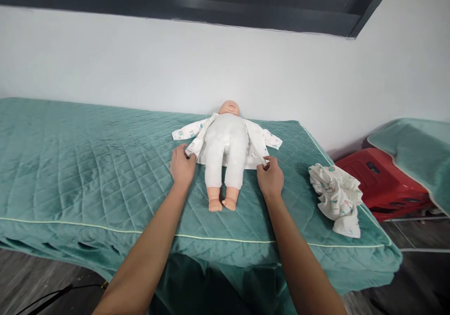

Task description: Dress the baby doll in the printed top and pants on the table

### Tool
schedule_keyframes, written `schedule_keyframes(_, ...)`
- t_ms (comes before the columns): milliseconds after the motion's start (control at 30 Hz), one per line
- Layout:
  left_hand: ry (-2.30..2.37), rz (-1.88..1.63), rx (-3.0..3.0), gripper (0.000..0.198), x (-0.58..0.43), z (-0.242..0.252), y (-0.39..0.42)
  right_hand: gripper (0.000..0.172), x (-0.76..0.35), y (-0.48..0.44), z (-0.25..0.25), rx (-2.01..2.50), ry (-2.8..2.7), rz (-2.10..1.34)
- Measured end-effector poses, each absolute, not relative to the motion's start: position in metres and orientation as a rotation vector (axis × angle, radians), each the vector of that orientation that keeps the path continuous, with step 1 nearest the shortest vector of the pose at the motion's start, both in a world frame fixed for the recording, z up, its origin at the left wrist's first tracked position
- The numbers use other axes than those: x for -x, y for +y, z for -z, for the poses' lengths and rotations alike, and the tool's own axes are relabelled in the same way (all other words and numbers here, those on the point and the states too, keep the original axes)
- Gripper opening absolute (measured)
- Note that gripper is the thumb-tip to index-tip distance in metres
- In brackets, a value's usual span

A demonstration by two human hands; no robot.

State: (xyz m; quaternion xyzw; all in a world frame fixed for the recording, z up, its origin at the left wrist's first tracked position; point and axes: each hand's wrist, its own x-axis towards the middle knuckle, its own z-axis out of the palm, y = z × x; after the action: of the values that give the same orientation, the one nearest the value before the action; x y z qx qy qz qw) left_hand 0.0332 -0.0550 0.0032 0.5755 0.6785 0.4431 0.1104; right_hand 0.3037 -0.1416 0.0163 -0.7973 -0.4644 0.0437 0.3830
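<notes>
Where doll (227, 151) lies, its head points wallward.

I see the bed cover (87, 165) as quilted teal cloth with a soft, velvety sheen and pale corded piping along its edge. The doll (227, 151) has a smooth, slightly shiny plastic head (229, 107) and feet (221, 205), while its body is matt white knit cloth. The jacket (258, 141) spread under it looks like thin, matt printed cotton, and so does the crumpled garment (337, 198). The stool (379, 179) reads to me as glossy red plastic. The wall (105, 62) is matt white paint; the window frame (211, 10) is dark, smooth metal.
</notes>
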Motion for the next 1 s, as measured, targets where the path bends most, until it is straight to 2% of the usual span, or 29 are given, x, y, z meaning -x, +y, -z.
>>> schedule_keyframes(67,1.974,-1.277,-1.72,0.036,-0.033,-0.004,-0.05,0.041,-0.304,-0.141,-0.015,2.007,-1.18,-0.091)
schedule_keyframes(167,2.015,-1.245,-1.679,0.02,-0.032,-0.005,-0.045,0.042,-0.305,-0.139,-0.014,1.972,-1.165,-0.097)
schedule_keyframes(300,2.061,-1.357,-1.572,0.03,-0.03,-0.004,-0.043,0.041,-0.306,-0.142,-0.01,1.843,-1.16,-0.14)
schedule_keyframes(433,1.937,-1.496,-1.56,0.008,-0.025,0.001,-0.045,0.033,-0.313,-0.16,-0.012,1.752,-1.232,-0.167)
schedule_keyframes(600,1.739,-1.621,-1.6,0.019,-0.017,0.008,-0.046,0.024,-0.37,-0.198,-0.036,1.724,-1.427,0.059)
schedule_keyframes(733,1.689,-1.631,-1.638,0.017,-0.017,0.007,-0.056,0.016,-0.446,-0.226,-0.06,2.124,-1.155,0.214)
schedule_keyframes(867,1.649,-1.552,-1.616,0.02,-0.017,0.003,-0.073,0.035,-0.497,-0.243,-0.07,2.281,-1.08,0.012)
schedule_keyframes(1000,1.541,-1.427,-1.603,0.02,-0.013,0.0,-0.09,0.036,-0.513,-0.242,-0.071,2.318,-1.196,-0.293)
